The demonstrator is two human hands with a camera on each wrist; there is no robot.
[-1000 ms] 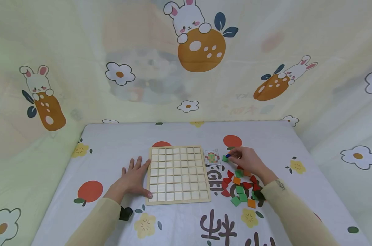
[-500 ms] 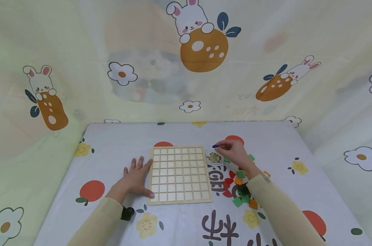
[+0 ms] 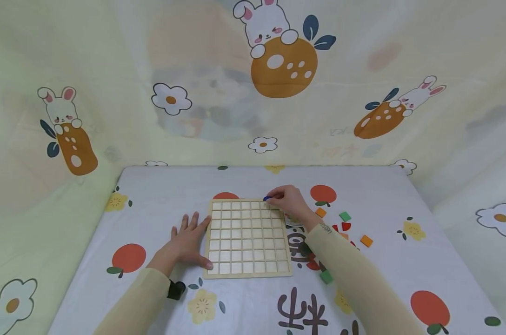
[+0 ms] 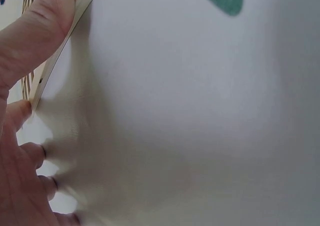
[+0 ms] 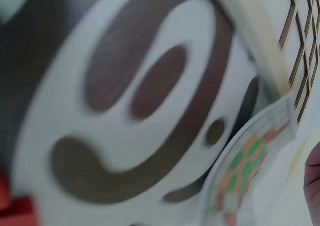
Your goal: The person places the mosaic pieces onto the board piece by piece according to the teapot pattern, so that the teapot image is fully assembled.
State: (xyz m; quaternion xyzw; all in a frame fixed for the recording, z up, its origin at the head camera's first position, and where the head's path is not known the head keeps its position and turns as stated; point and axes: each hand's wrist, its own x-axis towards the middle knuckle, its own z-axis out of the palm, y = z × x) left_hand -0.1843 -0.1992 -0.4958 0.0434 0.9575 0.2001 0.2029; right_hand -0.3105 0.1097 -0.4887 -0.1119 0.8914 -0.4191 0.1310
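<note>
A wooden grid board [image 3: 249, 275] with square cells lies on the table, its cells bare. Along its left edge rests my left hand [image 3: 185, 245], fingers spread; in the left wrist view the thumb [image 4: 37, 33] lies against the board's rim. My right hand [image 3: 292, 204] pinches a small dark blue piece [image 3: 267, 198] between thumb and fingertips, close over the board's far edge near the right corner. A printed pattern card [image 5: 245, 171] beside the board shows in the right wrist view; in the head view the right wrist covers most of it.
Right of the board lie scattered small pieces: an orange square [image 3: 366, 240], a green square [image 3: 345, 216], a red rounded piece [image 3: 346, 226] and several more, partly under the right sleeve [image 3: 349, 270]. A printed cloth covers the table [image 3: 161, 186], with a patterned curtain [image 3: 211, 56] behind.
My right hand has carried the blue piece leftward from the loose pieces, across the card, to the board's far edge. The left hand stays at the board's left side.
</note>
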